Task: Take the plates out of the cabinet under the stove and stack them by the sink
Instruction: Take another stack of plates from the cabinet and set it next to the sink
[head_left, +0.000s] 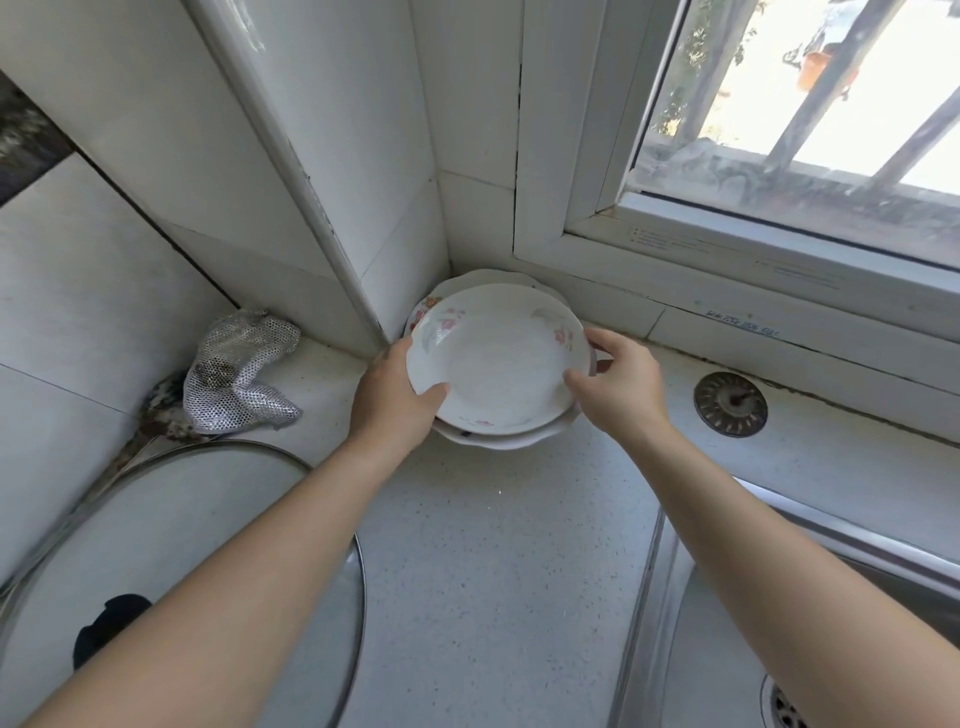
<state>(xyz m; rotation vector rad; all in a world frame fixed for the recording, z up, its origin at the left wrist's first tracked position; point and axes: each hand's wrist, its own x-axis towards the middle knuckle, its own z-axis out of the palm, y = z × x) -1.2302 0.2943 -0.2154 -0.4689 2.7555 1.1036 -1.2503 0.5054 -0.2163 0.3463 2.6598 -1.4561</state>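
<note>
The top plate (498, 358), white with pink flowers on its rim, sits on a stack (493, 439) in the corner of the worktop (493, 545), where the tiled wall meets the window sill. Under it at least two more plates show: one white rim sticking out at the front and back, and one with an orange flower peeping out at the left. An exact count of the stack cannot be made from this view.

Both hands grip the top plate. The left hand (389, 400) clasps the left edge, thumb lying over the rim and the other fingers hidden beneath. The right hand (621, 382) clasps the right edge, its fingers (576, 382) curled onto the rim. Whether the plate rests fully on the stack or is held just above it cannot be told.

Left of the stack, near the wall, lies one crumpled silver mesh scourer (239, 374). In front of that, at lower left, lies one glass lid (156, 545) with a metal rim and a black knob, partly covered by the left forearm. To the right of the stack, one round metal strainer (731, 404) lies on the worktop below the sill. At lower right is one steel sink (727, 623), its drain just visible at the bottom edge. Above the sill is one window (779, 130) with bars outside.
</note>
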